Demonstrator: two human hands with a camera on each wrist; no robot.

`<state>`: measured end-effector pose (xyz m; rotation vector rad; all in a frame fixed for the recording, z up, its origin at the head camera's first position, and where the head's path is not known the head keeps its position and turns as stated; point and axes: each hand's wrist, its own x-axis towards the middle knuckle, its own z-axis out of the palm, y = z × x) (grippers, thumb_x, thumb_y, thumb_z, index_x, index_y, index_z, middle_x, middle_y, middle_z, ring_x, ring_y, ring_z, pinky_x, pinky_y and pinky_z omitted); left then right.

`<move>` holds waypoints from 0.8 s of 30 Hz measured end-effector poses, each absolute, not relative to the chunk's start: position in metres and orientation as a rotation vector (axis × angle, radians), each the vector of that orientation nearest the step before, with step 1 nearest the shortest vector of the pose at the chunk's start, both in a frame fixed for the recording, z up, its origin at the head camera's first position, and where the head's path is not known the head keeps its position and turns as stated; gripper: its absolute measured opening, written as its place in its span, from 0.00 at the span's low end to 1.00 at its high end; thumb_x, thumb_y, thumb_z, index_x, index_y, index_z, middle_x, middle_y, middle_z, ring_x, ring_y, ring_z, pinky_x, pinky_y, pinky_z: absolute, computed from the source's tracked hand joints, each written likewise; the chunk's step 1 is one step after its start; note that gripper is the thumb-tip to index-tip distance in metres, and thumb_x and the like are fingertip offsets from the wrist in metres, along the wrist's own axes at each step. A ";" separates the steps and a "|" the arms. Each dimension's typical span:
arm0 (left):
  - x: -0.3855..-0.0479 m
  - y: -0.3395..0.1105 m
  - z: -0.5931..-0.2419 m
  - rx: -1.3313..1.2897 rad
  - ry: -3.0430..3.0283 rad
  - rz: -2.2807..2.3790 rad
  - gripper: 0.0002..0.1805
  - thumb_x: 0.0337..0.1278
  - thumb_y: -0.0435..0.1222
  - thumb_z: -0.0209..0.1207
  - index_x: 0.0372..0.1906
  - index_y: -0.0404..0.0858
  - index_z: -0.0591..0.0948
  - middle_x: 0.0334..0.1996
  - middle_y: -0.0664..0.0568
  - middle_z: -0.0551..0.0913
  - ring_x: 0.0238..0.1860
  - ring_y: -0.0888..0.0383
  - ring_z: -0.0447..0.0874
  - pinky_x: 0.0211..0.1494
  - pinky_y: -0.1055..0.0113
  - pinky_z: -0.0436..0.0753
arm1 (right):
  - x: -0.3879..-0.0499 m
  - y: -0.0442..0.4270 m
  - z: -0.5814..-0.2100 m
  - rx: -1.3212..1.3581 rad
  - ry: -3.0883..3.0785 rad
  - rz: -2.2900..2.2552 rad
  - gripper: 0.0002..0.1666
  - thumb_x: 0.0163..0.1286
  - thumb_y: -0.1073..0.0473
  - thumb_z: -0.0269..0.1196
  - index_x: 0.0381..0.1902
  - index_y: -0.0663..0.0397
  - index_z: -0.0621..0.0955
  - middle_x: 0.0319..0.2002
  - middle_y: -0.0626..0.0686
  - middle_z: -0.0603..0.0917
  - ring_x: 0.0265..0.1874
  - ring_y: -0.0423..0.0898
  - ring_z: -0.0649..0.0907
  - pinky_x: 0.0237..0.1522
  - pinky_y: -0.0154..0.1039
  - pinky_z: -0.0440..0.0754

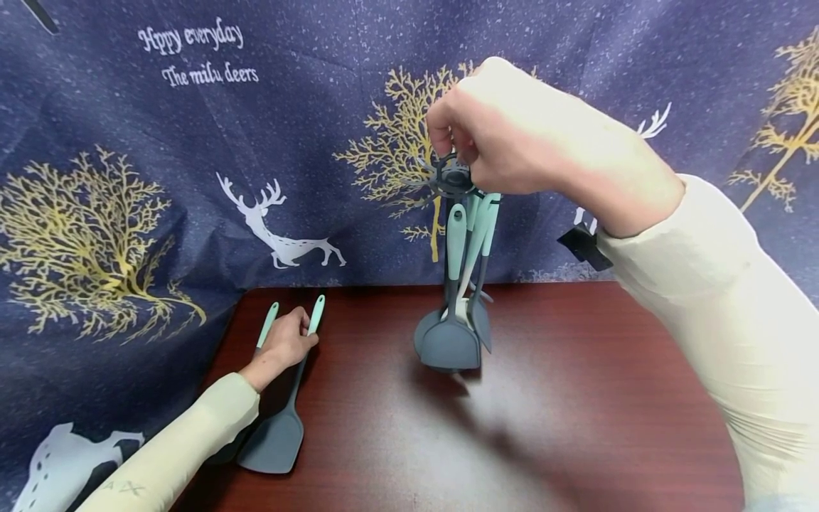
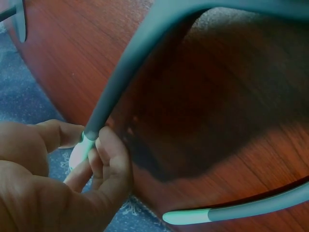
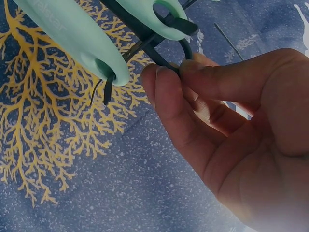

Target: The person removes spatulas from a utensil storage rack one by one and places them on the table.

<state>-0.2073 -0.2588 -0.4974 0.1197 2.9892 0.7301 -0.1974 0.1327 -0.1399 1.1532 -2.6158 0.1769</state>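
Spatula [image 1: 275, 441] pinched in left hand [image 1: 288, 340], utensil rack [image 1: 456, 183] pinched in right hand [image 1: 495, 124], sleeve [image 1: 220, 405] overlapping second utensil [image 1: 268, 325], cloth [image 1: 307, 149] behind.

Place: indoor tabletop spot before me; home, shop or studio, I cannot tell which.
Table [image 1: 544, 419]: one, red-brown, wood-grained, glossy, reflecting pale light.
Cloth [image 1: 307, 135]: navy, white-flecked, creased, hanging behind my table; lettered "Hppy everyday / The milu deers"; printed with gold trees [image 1: 436, 231] and white deer [image 1: 284, 247].
Kitchenware, my only kitchen signs: spatula [image 1: 271, 441], grey-headed, mint-handled; dark rack [image 1: 453, 182], hung with similar utensils [image 1: 451, 348].
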 end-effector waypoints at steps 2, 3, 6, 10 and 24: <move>-0.208 -0.260 -0.499 0.115 2.987 0.719 0.12 0.57 0.31 0.67 0.37 0.35 0.74 0.29 0.49 0.78 0.31 0.51 0.76 0.37 0.61 0.73 | -0.197 0.133 -0.140 1.149 -2.620 0.173 0.27 0.41 0.80 0.48 0.33 0.54 0.84 0.24 0.51 0.84 0.30 0.52 0.82 0.36 0.46 0.78; -0.209 -0.260 -0.499 0.104 2.985 0.715 0.11 0.58 0.32 0.67 0.37 0.35 0.74 0.29 0.49 0.78 0.31 0.51 0.76 0.37 0.61 0.73 | -0.197 0.133 -0.140 1.148 -2.622 0.173 0.27 0.41 0.80 0.48 0.33 0.54 0.84 0.24 0.51 0.84 0.30 0.52 0.82 0.36 0.46 0.78; -0.210 -0.261 -0.501 0.096 2.984 0.708 0.11 0.58 0.32 0.67 0.37 0.35 0.74 0.29 0.49 0.78 0.31 0.51 0.76 0.37 0.61 0.73 | -0.197 0.133 -0.140 1.144 -2.625 0.170 0.27 0.41 0.80 0.48 0.33 0.54 0.84 0.24 0.51 0.84 0.31 0.52 0.82 0.36 0.46 0.78; -0.211 -0.262 -0.504 0.081 2.988 0.696 0.11 0.57 0.32 0.67 0.37 0.34 0.75 0.29 0.49 0.79 0.31 0.51 0.77 0.38 0.60 0.75 | -0.198 0.133 -0.140 1.148 -2.619 0.168 0.27 0.42 0.80 0.48 0.33 0.54 0.84 0.24 0.51 0.84 0.30 0.52 0.82 0.36 0.46 0.78; -0.212 -0.262 -0.506 0.026 2.950 0.653 0.11 0.61 0.33 0.67 0.39 0.33 0.75 0.29 0.48 0.79 0.32 0.51 0.78 0.39 0.60 0.77 | -0.199 0.134 -0.141 1.166 -2.593 0.166 0.26 0.42 0.79 0.48 0.32 0.53 0.84 0.23 0.51 0.83 0.29 0.51 0.82 0.35 0.46 0.77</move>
